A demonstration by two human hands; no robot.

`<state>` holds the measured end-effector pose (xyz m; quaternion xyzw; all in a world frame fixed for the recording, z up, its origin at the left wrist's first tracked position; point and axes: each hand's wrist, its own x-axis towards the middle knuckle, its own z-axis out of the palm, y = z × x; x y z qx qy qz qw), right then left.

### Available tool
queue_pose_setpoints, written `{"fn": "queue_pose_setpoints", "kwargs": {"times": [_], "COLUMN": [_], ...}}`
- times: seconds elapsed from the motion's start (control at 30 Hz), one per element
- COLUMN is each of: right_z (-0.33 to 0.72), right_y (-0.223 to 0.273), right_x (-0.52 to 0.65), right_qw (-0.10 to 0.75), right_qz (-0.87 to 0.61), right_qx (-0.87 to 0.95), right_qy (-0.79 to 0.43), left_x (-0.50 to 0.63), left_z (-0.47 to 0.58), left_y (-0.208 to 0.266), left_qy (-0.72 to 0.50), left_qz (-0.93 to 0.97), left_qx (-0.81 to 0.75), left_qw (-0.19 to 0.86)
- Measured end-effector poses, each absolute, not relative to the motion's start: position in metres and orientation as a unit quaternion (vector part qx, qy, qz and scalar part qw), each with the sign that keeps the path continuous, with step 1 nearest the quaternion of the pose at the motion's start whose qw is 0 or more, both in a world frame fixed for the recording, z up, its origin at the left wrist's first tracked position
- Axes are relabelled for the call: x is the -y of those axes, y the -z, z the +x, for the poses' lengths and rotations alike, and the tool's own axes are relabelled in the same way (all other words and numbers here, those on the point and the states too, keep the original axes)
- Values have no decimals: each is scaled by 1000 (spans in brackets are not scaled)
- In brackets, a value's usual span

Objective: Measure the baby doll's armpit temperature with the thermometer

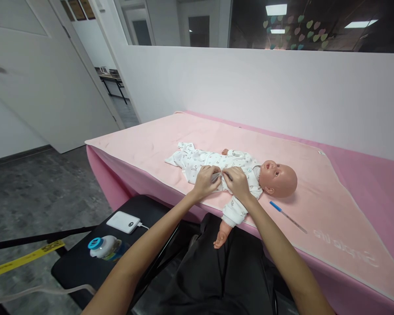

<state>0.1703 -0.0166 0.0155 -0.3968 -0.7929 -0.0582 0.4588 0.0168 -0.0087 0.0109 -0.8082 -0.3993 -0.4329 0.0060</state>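
Note:
A baby doll [279, 179] lies on its back on the pink blanket, its head to the right. It wears a white printed romper [197, 159]; one arm in its sleeve hangs past the table's front edge. Over the doll's middle, my left hand [207, 180] pinches the edge of the romper's front. Close beside it, my right hand [236, 180] pinches the same cloth, fingertips nearly touching those of my left. A button [249, 170] shows near the collar. What exactly lies between my fingertips is too small to make out.
A blue-capped pen [287, 216] lies on the pink blanket [331, 192], right of the doll. At lower left, a black chair [82, 271] holds a white power bank [123, 222] with a cable and a blue-lidded bottle [107, 248]. A white wall [249, 92] stands behind the table.

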Motion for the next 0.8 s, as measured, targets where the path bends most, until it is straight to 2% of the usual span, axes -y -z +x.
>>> {"fn": "queue_pose_setpoints", "kwargs": {"times": [0.8], "right_z": [171], "right_y": [-15], "right_x": [16], "right_qw": [459], "right_qz": [-391], "right_qx": [794], "right_qy": [74], "left_x": [11], "left_z": [16], "left_y": [-10], "left_qy": [433], "left_qz": [-811], "left_qx": [393], "left_qw": [17]}}
